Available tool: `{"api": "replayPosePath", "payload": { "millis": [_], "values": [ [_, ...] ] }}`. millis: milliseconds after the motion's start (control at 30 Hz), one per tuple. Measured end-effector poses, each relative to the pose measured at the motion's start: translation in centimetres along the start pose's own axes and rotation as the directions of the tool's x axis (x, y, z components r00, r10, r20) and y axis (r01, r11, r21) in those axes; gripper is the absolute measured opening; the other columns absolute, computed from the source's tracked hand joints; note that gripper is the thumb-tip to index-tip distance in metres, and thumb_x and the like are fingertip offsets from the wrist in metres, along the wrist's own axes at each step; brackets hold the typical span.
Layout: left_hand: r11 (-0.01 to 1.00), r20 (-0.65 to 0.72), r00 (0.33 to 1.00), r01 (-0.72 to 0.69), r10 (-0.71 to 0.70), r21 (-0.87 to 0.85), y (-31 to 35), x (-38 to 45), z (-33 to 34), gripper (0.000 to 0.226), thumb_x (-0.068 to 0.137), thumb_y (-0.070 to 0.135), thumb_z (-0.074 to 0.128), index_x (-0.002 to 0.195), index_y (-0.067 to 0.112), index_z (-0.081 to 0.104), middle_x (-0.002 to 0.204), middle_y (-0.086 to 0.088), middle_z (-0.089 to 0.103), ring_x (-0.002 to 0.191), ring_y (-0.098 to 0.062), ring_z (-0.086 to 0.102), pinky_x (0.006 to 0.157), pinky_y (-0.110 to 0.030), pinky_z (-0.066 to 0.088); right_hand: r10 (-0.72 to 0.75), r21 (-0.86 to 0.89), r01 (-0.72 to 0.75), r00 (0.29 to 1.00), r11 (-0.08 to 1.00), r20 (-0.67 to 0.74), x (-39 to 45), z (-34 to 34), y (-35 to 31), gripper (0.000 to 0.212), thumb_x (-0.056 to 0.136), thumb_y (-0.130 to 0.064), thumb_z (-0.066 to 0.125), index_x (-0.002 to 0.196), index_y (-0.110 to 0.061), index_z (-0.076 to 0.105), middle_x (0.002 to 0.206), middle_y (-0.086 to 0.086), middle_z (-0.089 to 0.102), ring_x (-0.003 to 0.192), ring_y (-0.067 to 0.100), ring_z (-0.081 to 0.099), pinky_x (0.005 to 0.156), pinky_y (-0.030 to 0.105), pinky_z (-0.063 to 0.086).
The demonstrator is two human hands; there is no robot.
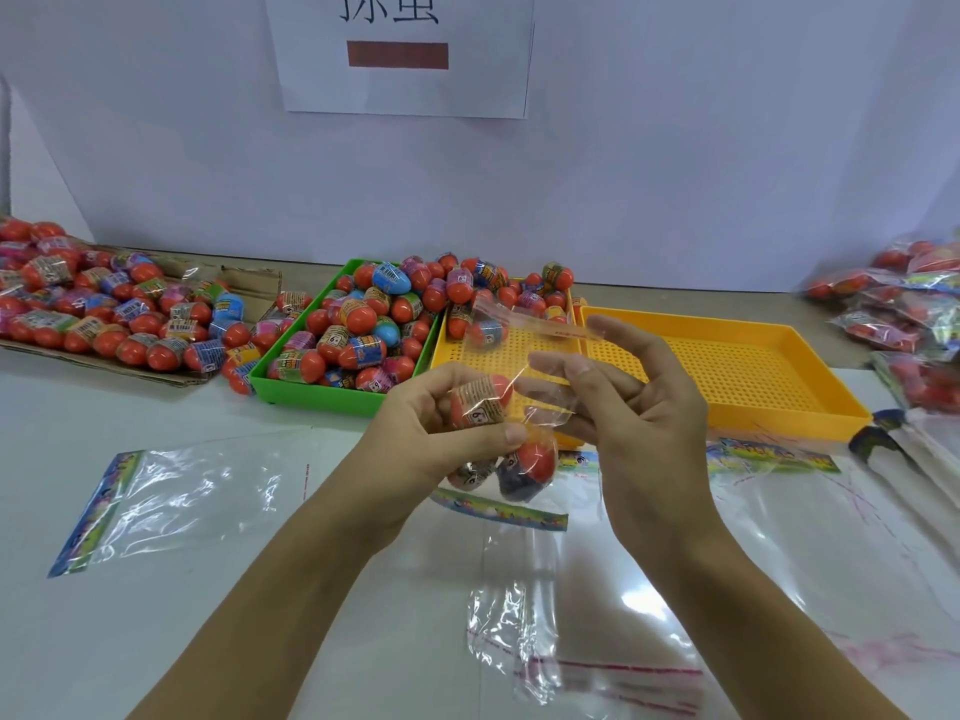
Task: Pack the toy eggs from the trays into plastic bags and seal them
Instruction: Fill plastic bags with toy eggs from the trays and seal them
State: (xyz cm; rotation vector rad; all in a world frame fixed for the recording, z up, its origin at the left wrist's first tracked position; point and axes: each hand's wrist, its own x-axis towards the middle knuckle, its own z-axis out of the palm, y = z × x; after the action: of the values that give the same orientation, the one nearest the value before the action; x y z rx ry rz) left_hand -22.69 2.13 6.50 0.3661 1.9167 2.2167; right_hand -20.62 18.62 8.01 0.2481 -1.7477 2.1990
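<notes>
Orange-red toy eggs [358, 318] everywhere, banded in yellow, blue, pink and green labels. A bright green tray [317, 394], then two yellow trays [779, 407] with dotted perforated floors. Clear bag [171, 504] with a blue-green printed header. White counter [156, 615], white sign [400, 54] bearing a brownish-red bar, possibly a blurred patch.

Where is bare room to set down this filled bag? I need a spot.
The right yellow tray is bare inside. White table lies free between the green tray and the left empty bag. The green tray and cardboard are crowded with eggs.
</notes>
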Motion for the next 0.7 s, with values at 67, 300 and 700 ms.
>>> {"api": "replayPosePath", "payload": {
  "millis": [67, 300, 700],
  "values": [
    [1.0, 0.046, 0.999, 0.01, -0.01, -0.004, 0.3, -0.1, -0.1, 0.031, 0.066, 0.02, 0.089, 0.093, 0.02, 0.074, 0.093, -0.015, 0.074, 0.087, -0.027, 0.072, 0.074, -0.031, 0.06, 0.003, 0.008, -0.003, 1.0, 1.0, 0.0, 0.0, -0.1, -0.1, 0.028, 0.097, -0.006, 0.054, 0.121, -0.019, 0.054, 0.092, 0.004, 0.077, 0.082, 0.024, 0.076, 0.061, 0.029, 0.059],
    [0.999, -0.056, 0.997, -0.049, 0.048, -0.014, 0.5, 0.2, 0.0, 0.026, 0.07, 0.038, 0.073, 0.086, 0.019, 0.081, 0.085, -0.006, 0.075, 0.079, -0.014, 0.071, 0.065, -0.024, 0.056, 0.006, -0.031, -0.006, 1.0, 0.999, -0.003, 0.0, -0.2, -0.1, 0.027, 0.098, -0.005, 0.054, 0.121, -0.02, 0.054, 0.092, 0.002, 0.078, 0.081, 0.022, 0.076, 0.063, 0.028, 0.06],
    [0.635, -0.087, 0.811, -0.381, 0.578, 0.672, -1.2, -0.1, 0.4, 0.048, 0.095, 0.035, 0.052, 0.138, 0.054, 0.041, 0.139, 0.014, 0.035, 0.115, -0.002, 0.051, 0.076, -0.007, 0.05, 0.101, -0.04, -0.1, 0.995, 0.994, 0.012, 0.1, 1.3, 1.4, 0.026, 0.096, -0.008, 0.06, 0.118, -0.019, 0.055, 0.093, 0.003, 0.078, 0.082, 0.023, 0.076, 0.063, 0.03, 0.06]
  ]
}}
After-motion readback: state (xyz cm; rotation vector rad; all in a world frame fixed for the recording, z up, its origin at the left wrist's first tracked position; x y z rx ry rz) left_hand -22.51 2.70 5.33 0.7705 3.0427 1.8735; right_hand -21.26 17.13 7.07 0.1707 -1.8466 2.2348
